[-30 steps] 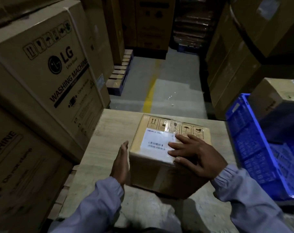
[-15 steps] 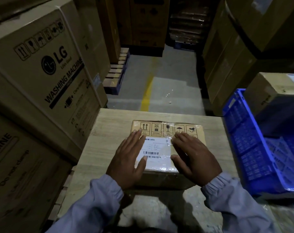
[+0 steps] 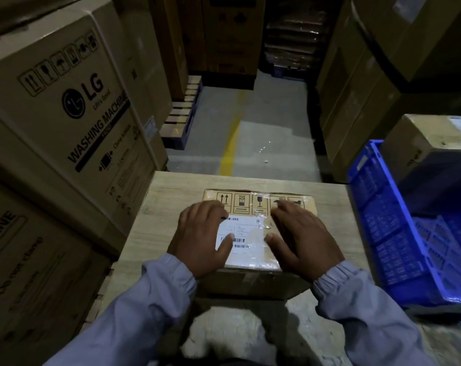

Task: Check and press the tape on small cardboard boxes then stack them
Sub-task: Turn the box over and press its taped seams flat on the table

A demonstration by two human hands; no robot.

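Midway between the worktop's (image 3: 155,225) left and right edges, near its far edge, the small cardboard box (image 3: 250,282) sits flat. The left hand (image 3: 201,241), at the box's side a second ago, now joins the right hand (image 3: 300,241) on top. They lie either side of the tape (image 3: 261,223), each grip open, fingers straight, clasping nothing. Judgement: pressing under way; stacking outstanding.

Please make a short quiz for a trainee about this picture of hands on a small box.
1. True or false: the left hand holds the small box by its side.
2. What is right of the box? A) blue crate B) red bin C) metal cart
3. Fill in: between the hands lies a white ____.
Key: 1 false, it lies flat on top like the right hand; 2 A; 3 label.
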